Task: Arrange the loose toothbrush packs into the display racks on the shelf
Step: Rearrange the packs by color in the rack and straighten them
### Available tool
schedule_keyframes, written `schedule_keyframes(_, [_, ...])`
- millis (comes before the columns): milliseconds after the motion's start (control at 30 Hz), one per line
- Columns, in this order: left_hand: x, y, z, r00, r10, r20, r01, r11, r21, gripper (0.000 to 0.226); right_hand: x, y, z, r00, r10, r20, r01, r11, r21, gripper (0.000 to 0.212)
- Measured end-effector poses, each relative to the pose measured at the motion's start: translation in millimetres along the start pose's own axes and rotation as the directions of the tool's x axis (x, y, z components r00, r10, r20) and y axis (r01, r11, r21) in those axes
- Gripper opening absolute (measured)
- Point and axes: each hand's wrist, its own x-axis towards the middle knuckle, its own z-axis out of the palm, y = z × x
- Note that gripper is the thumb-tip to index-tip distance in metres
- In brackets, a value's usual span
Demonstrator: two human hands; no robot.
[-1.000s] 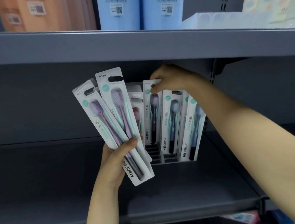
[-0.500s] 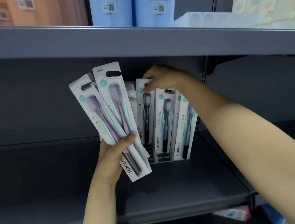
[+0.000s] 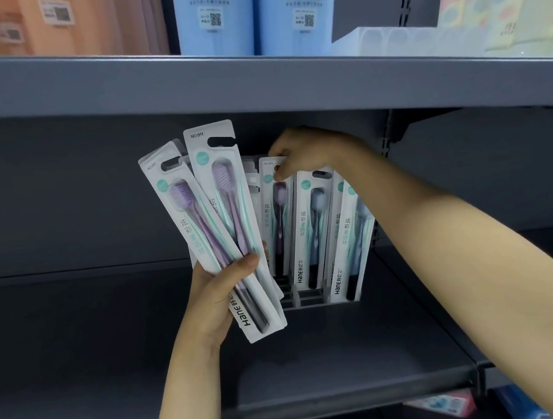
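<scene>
With your right hand (image 3: 299, 153) pinching the purple-brush white card pack (image 3: 277, 216) at frame centre over the grey slotted plastic rack (image 3: 307, 298), and your left hand (image 3: 221, 295) gripping the fanned purple toothbrush packs (image 3: 217, 230), a skewed insertion may topple neighbouring packs.

Two hands (image 3: 216, 295), two blue boxes (image 3: 213, 13).

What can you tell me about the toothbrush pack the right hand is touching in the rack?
The toothbrush pack is a tall white card with a clear plastic front, a hang hole on top and a dark purple brush inside. It stands nearly upright in the rack on the shelf, left of similar packs. The right hand pinches its top edge.
</scene>
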Motion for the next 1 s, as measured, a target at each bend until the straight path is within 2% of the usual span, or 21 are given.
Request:
schedule_keyframes(133, [1.6,-2.1,1.6,1.000,-0.009,0.003,0.009,1.000,-0.005,0.078,-1.0,-2.5,5.6,0.999,0.026,-0.027,-0.027,0.999,-0.023,0.028])
schedule_keyframes(333, [1.1,-0.5,8.4,1.000,-0.023,0.008,0.023,1.000,-0.004,0.073,-0.4,-8.8,13.6,0.997,0.042,-0.068,-0.049,0.993,-0.104,0.008])
schedule_keyframes(400, [0.2,-1.3,8.5,1.000,-0.015,0.003,0.015,1.000,0.001,0.069,-1.4,-9.1,14.5,0.996,0.047,-0.079,-0.058,0.989,-0.135,0.009])
schedule_keyframes(500, [-2.8,-2.8,10.0,1.000,-0.009,0.018,0.009,1.000,0.001,0.064,-4.2,-9.2,17.3,0.992,0.067,-0.104,-0.083,0.984,-0.155,0.025])
schedule_keyframes(533, [-4.4,-2.5,11.0,1.000,-0.008,0.022,0.008,1.000,-0.005,0.064,-4.4,-9.0,18.8,0.990,0.066,-0.121,-0.085,0.983,-0.161,0.025])
schedule_keyframes(600, [-7.0,-2.8,11.2,1.000,-0.002,0.023,0.002,1.000,0.010,0.061,-4.7,-7.2,21.0,0.985,0.061,-0.160,-0.087,0.983,-0.159,0.009])
schedule_keyframes(633, [-8.6,-3.0,10.8,1.000,0.001,0.023,-0.002,1.000,0.022,0.059,-4.1,-5.3,21.7,0.981,0.058,-0.187,-0.079,0.991,-0.109,0.014])
schedule_keyframes(700, [-11.7,-4.0,10.0,1.000,0.003,0.015,-0.004,0.999,0.042,0.058,-7.8,-6.3,17.8,0.967,0.049,-0.250,-0.010,0.988,0.155,0.028])
schedule_keyframes(767, [-14.4,-6.0,10.0,1.000,0.001,0.009,-0.001,0.997,0.071,0.062,-18.0,-14.0,10.0,0.940,0.055,-0.337,0.104,0.894,0.435,0.025])
schedule_keyframes(800, [-15.5,-7.2,9.8,1.000,0.001,0.008,-0.002,0.996,0.090,0.061,-23.6,-18.0,6.2,0.939,0.077,-0.337,0.131,0.822,0.554,0.024])
schedule_keyframes(900, [-17.8,-11.2,10.5,1.000,-0.004,0.013,0.002,0.992,0.128,0.052,-40.8,-29.9,-1.2,0.988,0.033,-0.154,0.101,0.617,0.781,0.026])
schedule_keyframes(933, [-18.4,-11.9,11.6,1.000,-0.002,0.013,0.000,0.991,0.132,0.050,-44.6,-32.2,-1.6,0.995,-0.008,-0.104,0.089,0.590,0.802,0.027])
schedule_keyframes(1000, [-19.1,-12.4,15.1,1.000,0.008,0.012,-0.009,0.992,0.129,0.048,-50.8,-36.1,-1.1,0.997,-0.056,-0.061,0.082,0.607,0.791,0.024])
